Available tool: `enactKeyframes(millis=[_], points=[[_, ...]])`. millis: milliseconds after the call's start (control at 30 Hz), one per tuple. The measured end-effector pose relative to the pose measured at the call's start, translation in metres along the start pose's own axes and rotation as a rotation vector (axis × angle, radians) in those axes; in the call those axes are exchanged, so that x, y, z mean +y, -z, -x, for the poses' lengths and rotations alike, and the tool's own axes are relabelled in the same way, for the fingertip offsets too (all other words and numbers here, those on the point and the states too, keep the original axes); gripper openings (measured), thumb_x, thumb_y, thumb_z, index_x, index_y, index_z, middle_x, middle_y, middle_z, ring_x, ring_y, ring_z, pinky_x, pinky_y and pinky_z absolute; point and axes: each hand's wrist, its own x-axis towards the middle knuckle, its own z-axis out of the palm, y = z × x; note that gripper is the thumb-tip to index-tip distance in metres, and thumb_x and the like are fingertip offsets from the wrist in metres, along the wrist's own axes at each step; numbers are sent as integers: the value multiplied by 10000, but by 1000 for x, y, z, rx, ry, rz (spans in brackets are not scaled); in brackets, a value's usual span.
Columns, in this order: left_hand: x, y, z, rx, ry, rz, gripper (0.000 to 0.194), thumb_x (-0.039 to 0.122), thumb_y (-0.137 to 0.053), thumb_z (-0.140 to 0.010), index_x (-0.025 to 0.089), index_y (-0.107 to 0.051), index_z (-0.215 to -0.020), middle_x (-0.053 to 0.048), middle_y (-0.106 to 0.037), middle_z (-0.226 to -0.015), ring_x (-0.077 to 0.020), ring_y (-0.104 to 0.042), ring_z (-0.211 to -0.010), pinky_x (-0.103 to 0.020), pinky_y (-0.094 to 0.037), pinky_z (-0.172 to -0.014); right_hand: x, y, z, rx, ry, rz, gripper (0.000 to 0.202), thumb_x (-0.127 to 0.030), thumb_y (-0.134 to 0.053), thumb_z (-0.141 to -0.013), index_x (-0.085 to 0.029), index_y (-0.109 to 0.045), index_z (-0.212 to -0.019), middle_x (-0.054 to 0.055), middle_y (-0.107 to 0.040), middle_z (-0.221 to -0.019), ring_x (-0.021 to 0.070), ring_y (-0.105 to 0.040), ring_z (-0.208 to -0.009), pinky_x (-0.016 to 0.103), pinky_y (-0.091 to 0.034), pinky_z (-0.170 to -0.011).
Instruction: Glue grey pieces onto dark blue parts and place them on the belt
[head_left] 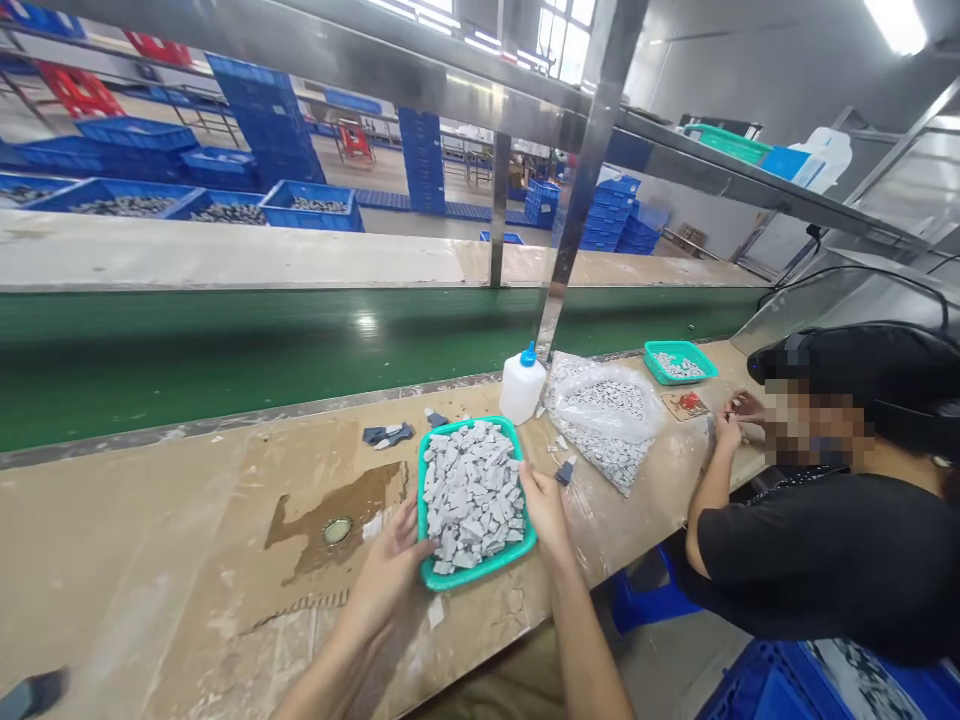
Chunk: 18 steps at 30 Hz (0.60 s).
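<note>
Both hands hold a green plastic basket (430, 578) by its sides, heaped with small grey-white pieces (476, 490). My left hand (394, 555) grips the left rim near the front, its thumb over the edge. On the opposite side, my right hand (546, 503) is closed on the right rim. Just behind the basket stands a white squeeze bottle (523, 388) with a blue cap. To its right lies an open clear plastic bag (626, 465) of similar small pieces. Left of the basket is a torn brown cardboard patch (300, 530) with a round metal cap (337, 530) on it.
A co-worker (832, 530) in black sits at right, hands at the table beside another green basket (679, 378). A green conveyor belt (225, 350) runs behind the table. A metal post (574, 220) rises behind the bottle. Dark grey scraps (388, 434) lie on the table.
</note>
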Motion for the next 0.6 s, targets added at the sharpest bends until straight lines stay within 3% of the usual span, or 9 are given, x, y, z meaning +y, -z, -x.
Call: enactKeyframes(millis=[133,300,400,500,600], points=[[2,0,19,-1,96,-91,900,151,-761,-516,155,-511,-1381,-172,-513,-1505,-342,-414,-1447,-440,-380,-1200,-1,12,29,11,-23,-64,604,-744,-502,-847,-224,-346,-581,-50,-326,-582,108,-319,-584,254,-248,-533],[-5,-11,50,-35,124,-191,877,257,-847,-553,189,-535,-1370,-144,-533,-1495,-365,-394,-1456,-444,-411,-1184,-3,52,80,90,-110,-118,567,-694,-554,-864,-212,-418,-599,-50,-331,-582,114,-309,-577,243,-268,-516],[-18,-29,58,-180,159,-218,860,259,-844,-543,190,-548,-1348,-156,-549,-1475,-382,-398,-1451,-490,-371,-1206,3,86,108,151,-160,-130,557,-717,-588,-831,-185,-570,-668,-8,-506,-612,149,-450,-609,245,-378,-544],[-39,-53,62,-365,169,-193,741,174,-736,-555,191,-588,-1282,-146,-552,-1472,-366,-416,-1443,-526,-275,-1244,18,121,140,244,-253,-135,626,-774,-600,-775,-157,-702,-791,91,-703,-791,253,-634,-777,292,-505,-647],[-59,-78,68,-566,167,-174,722,79,-603,-543,194,-613,-1255,-120,-532,-1493,-317,-431,-1441,-494,-249,-1258,38,151,178,501,-461,-44,653,-802,-701,-635,-178,-771,-814,134,-768,-910,352,-692,-907,344,-559,-705]])
